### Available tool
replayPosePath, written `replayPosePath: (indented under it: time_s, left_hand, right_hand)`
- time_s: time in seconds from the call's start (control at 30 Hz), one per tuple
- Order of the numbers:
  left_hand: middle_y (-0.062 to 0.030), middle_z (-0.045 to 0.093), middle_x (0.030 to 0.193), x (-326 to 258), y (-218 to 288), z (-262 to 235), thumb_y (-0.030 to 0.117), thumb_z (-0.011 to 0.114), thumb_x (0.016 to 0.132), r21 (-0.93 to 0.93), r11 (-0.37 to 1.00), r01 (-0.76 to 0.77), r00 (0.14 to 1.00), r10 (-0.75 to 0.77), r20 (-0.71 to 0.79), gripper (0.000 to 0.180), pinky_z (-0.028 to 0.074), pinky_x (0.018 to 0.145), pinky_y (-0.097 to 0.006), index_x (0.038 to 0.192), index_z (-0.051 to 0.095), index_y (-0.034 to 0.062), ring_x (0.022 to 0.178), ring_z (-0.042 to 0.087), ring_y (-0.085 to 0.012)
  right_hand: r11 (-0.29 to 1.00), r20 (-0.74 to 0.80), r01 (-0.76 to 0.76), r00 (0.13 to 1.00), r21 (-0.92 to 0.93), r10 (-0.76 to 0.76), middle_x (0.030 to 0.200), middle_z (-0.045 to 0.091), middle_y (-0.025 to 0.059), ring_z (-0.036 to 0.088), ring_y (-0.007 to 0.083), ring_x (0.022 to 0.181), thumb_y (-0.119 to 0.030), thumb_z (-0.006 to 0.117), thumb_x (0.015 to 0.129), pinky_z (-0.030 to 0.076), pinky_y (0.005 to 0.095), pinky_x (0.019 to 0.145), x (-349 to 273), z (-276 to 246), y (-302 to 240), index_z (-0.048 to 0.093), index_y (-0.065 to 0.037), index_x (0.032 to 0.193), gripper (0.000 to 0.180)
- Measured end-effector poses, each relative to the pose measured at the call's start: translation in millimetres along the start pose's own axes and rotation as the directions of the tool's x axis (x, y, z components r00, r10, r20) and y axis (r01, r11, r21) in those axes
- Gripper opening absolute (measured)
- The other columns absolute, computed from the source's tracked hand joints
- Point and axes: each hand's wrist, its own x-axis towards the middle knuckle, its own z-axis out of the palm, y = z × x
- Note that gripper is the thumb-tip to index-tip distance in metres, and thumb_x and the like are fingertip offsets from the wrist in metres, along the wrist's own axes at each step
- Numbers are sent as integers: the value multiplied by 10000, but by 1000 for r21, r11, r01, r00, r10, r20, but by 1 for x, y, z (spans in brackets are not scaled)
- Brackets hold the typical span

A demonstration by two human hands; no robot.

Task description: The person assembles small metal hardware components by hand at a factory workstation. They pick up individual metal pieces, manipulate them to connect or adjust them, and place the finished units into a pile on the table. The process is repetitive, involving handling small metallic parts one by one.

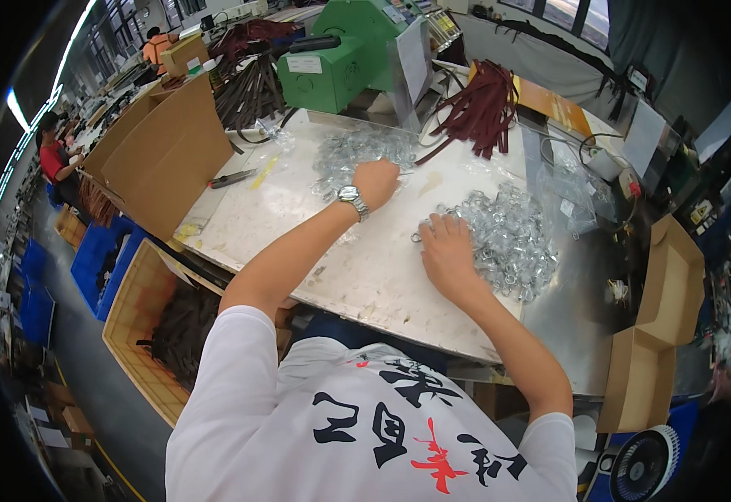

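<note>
Hands at the worktable. I saw the left hand, fingers curled, reaching into the far pile of small metal rings; whether it gripped any, I could not tell. The right hand lay with fingers spread on the left edge of the nearer ring heap. Dark red straps lay farther right.

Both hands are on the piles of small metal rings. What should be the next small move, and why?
Probably the right hand should close its fingers on a ring at the near edge of the right ring pile, because it lies flat there, touching the rings. The left hand is already curled at the far ring pile.
</note>
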Motion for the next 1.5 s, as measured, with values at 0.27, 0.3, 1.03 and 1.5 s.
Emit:
replayPosePath:
  time_s: [0.27,0.3,1.03,1.5]
  left_hand:
    - [-232,743,1005,18,26,23,70,627,892,108,987,-121,972,96,215,155,611,764,-481,939,764,17,887,759,-381]
    - [-235,739,1005,14,23,25,68,621,893,110,988,-113,979,91,184,161,610,763,-481,950,761,12,889,757,-382]
    - [69,609,755,-96,-37,-68,120,779,973,-828,-323,458,863,-60,501,156,238,421,-203,1072,713,19,486,385,3]
    - [-37,750,803,-123,-16,-78,100,702,975,-880,445,167,969,91,230,161,431,659,-256,931,763,-42,710,593,-74]
  right_hand:
    - [991,-22,125,992,-38,-126,1403,645,135,530,348,1408,-105,617,949,272,596,1249,-1,33,7,666,-21,1290,355]
    - [990,-4,122,993,-74,-122,1393,651,129,536,347,1402,-110,610,952,270,594,1252,-2,30,8,672,-22,1279,344]
    - [-89,421,-416,851,905,313,1055,771,105,756,175,963,-247,735,1017,623,301,823,77,-2,-70,719,18,1160,302]
    - [-142,554,-536,806,833,207,850,782,154,789,208,747,-235,712,1008,642,320,629,23,-14,-71,731,52,987,288]
